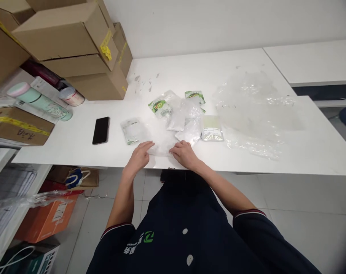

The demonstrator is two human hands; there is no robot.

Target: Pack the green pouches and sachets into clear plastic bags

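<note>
A clear plastic bag (161,144) lies crumpled near the table's front edge, between my two hands. My left hand (139,155) pinches its left side, fingers closed, though the fingertips are partly lost against the film. At the opposite side, my right hand (184,153) grips the plastic with curled fingers. Just behind is a loose pile of packets: a green-printed packet (160,106), another green packet (198,96) and a whitish pouch (176,118). To the left of the pile lies a pale packet (132,130). A labelled packet (212,129) sits to the right.
Large crumpled plastic film (252,118) spreads over the table's right part. A black phone (101,130) lies at left, near a mint-green bottle (41,102) and a lidded tub (72,96). Stacked cardboard boxes (67,42) fill the back left. The white table (110,156) meets a wall behind.
</note>
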